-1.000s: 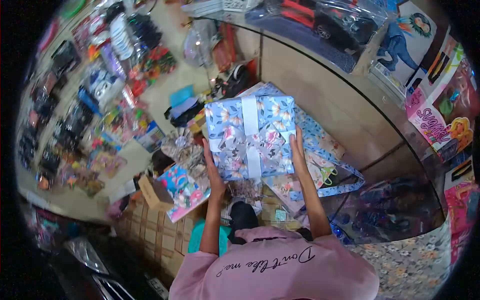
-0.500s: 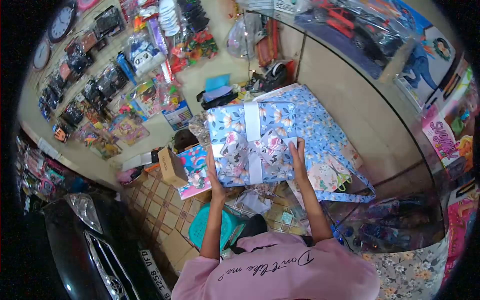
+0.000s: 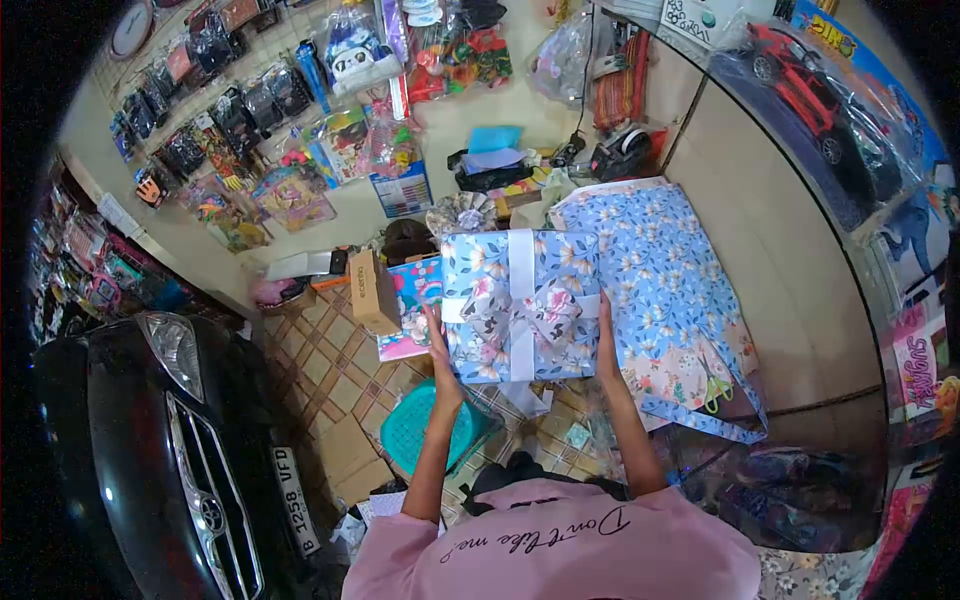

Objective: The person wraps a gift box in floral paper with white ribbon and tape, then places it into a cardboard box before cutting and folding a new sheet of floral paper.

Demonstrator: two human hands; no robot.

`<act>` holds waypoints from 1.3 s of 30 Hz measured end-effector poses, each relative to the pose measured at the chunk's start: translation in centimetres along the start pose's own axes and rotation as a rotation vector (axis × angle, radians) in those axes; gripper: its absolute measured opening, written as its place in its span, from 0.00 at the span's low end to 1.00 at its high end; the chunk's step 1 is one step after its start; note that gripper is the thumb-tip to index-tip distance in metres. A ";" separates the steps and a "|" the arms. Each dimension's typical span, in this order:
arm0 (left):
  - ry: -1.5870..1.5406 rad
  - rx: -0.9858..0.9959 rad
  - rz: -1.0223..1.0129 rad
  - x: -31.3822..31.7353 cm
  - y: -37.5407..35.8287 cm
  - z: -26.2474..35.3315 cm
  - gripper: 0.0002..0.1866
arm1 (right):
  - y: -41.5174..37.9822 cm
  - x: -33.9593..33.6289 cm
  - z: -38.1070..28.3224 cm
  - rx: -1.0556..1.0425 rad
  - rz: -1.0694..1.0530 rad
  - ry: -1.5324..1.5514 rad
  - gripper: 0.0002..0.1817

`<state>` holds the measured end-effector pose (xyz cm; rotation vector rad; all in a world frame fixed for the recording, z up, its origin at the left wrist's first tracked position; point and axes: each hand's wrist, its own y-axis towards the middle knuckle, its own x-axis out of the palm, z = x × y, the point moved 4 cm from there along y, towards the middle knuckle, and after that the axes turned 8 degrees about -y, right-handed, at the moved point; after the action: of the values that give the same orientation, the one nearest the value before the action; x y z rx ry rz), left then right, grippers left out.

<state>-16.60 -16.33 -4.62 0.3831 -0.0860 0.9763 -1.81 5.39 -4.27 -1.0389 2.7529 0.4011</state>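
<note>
Between my two hands is a gift box [image 3: 472,262] in blue floral wrapping paper, held up in front of me. White ribbon [image 3: 521,258] crosses it both ways, and a floral bow [image 3: 553,308] sits over the crossing. My left hand [image 3: 443,362] is closed against the box's left side, its fingers partly hidden. Along the right side, my right hand [image 3: 607,345] grips the opposite edge. Beyond the box to the right lies a sheet of blue floral paper [image 3: 660,245], with green-handled scissors [image 3: 716,392] near its lower end.
A turquoise stool [image 3: 412,425] stands on the tiled floor below my left forearm. A small brown carton [image 3: 372,292] and a pink-and-blue box [image 3: 408,345] are left of the gift. A black car [image 3: 150,450] is at left, a glass case [image 3: 790,230] at right.
My view has turned, so the surroundings sit further right. The gift box appears slightly lower and more upright to the view. My right thumb has slid from its top face toward the side edge.
</note>
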 end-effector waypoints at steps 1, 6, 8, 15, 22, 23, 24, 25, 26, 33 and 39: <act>-0.002 -0.009 0.017 -0.8 0.1 -0.3 0.49 | -0.2 0.6 -0.2 -0.003 -0.008 -0.008 0.37; -0.012 -0.040 0.051 -3.3 -0.6 -2.4 0.49 | -0.5 2.5 0.7 0.088 -0.070 0.089 0.38; -0.021 -0.121 0.081 -4.8 -1.1 -2.5 0.49 | -0.9 4.3 5.0 0.158 -0.059 0.188 0.36; -0.117 -0.308 0.068 -9.9 -4.6 -6.3 0.38 | -4.8 8.6 10.0 0.453 -0.201 -0.003 0.47; -0.158 -0.686 0.279 -16.7 -13.6 -16.6 0.34 | -10.1 13.1 12.9 0.705 -0.255 0.121 0.46; -0.130 -0.690 0.276 -17.1 -14.3 -16.2 0.34 | -10.5 13.7 12.8 0.684 -0.318 0.114 0.48; -0.105 -0.684 0.271 -17.6 -14.7 -16.0 0.34 | -10.7 14.3 12.7 0.690 -0.264 0.078 0.46; -0.083 -0.675 0.264 -18.3 -14.8 -15.7 0.34 | -11.0 14.9 12.6 0.698 -0.209 0.040 0.45; -0.060 -0.662 0.259 -18.9 -14.9 -15.6 0.35 | -11.3 15.0 12.4 0.704 -0.154 -0.002 0.44; 0.129 -0.431 0.130 -22.3 -10.8 -11.9 0.36 | -7.6 15.1 11.8 1.023 -0.523 0.455 0.55; 0.210 -0.252 -0.019 -21.5 -7.6 -9.1 0.39 | -2.6 14.5 10.6 0.711 -0.844 -0.037 0.61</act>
<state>-23.39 -33.87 -20.42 0.0487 -0.0145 0.9688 -10.14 -2.26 -18.48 -1.7203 1.8697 -0.6107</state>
